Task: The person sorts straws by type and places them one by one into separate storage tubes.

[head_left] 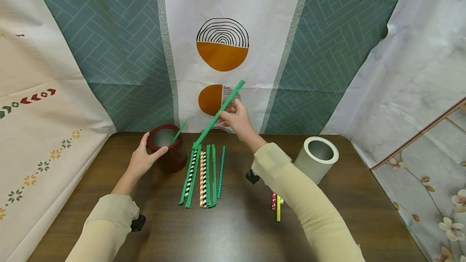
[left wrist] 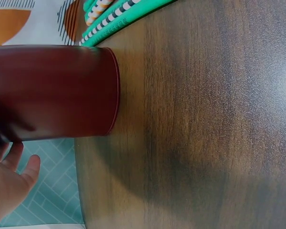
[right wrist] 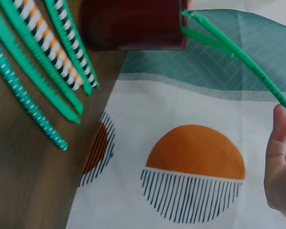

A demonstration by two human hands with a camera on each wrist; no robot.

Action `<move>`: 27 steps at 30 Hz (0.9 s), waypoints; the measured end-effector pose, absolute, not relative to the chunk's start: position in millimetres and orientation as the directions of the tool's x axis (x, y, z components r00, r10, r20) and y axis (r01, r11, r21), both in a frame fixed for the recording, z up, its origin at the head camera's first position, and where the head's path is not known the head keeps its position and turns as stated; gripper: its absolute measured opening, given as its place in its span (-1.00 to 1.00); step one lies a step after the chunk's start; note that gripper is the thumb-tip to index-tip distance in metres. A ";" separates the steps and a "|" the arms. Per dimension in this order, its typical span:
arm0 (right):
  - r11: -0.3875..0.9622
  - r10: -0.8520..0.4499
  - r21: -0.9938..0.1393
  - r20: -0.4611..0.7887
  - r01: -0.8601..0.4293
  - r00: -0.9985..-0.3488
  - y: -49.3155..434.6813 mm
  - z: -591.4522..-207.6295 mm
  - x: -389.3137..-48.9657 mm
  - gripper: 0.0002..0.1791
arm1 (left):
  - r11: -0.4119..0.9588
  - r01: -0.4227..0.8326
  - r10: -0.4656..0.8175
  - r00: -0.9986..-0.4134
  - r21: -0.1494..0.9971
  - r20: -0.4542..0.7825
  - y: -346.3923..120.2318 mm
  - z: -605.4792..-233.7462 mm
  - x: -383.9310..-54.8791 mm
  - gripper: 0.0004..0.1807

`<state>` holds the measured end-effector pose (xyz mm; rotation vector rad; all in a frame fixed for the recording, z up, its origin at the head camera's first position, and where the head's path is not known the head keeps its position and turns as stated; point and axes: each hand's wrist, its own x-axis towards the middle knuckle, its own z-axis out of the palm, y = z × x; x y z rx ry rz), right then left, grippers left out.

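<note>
My left hand point(head_left: 142, 157) holds the rim of a dark red cylindrical container point(head_left: 171, 159), thumb over the near edge and fingers at its left side. A green paper-wrapped straw point(head_left: 178, 132) leans inside it, its end sticking out. Above the table my right hand point(head_left: 238, 123) pinches another green-wrapped straw point(right wrist: 248, 62) near its middle. This straw slants, with its lower end over the tops of the straws on the table. Lying there side by side are several green-wrapped straws point(head_left: 213, 177), black-striped straws point(head_left: 205, 181), an orange-striped straw point(head_left: 201, 181) and a teal dotted straw point(head_left: 221, 175).
A white cylindrical container point(head_left: 309, 165) stands at the right, partly behind my right sleeve. Near that sleeve lie a yellow straw point(head_left: 278, 210) and a pink dotted straw point(head_left: 274, 200), partly hidden. A patterned cloth point(head_left: 222, 7) hangs behind the brown table point(head_left: 164, 229).
</note>
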<state>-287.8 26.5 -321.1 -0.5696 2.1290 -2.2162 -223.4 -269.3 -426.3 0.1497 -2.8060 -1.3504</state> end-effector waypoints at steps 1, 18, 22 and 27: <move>-0.082 -0.249 -0.965 0.263 -0.250 -0.932 24.7 -319.5 -288.2 -0.87 | 0.620 -0.076 -0.096 -0.995 0.781 -0.021 -269.3 -426.2 -223.3 0.07; -0.174 -0.084 -0.931 0.339 -0.321 -0.937 -13.6 -313.1 -286.8 -0.86 | 0.621 -0.072 -0.100 -0.995 0.781 -0.013 -269.5 -426.8 -223.6 0.06; -0.163 -0.094 -0.931 0.345 -0.327 -0.934 -23.7 -321.1 -283.3 -0.88 | 0.621 -0.074 -0.103 -0.995 0.780 -0.012 -269.1 -426.7 -223.6 0.06; -0.137 -0.123 -0.934 0.347 -0.330 -0.930 -34.2 -323.6 -268.5 -0.88 | 0.620 -0.071 -0.105 -0.994 0.781 -0.007 -269.2 -427.1 -223.7 0.06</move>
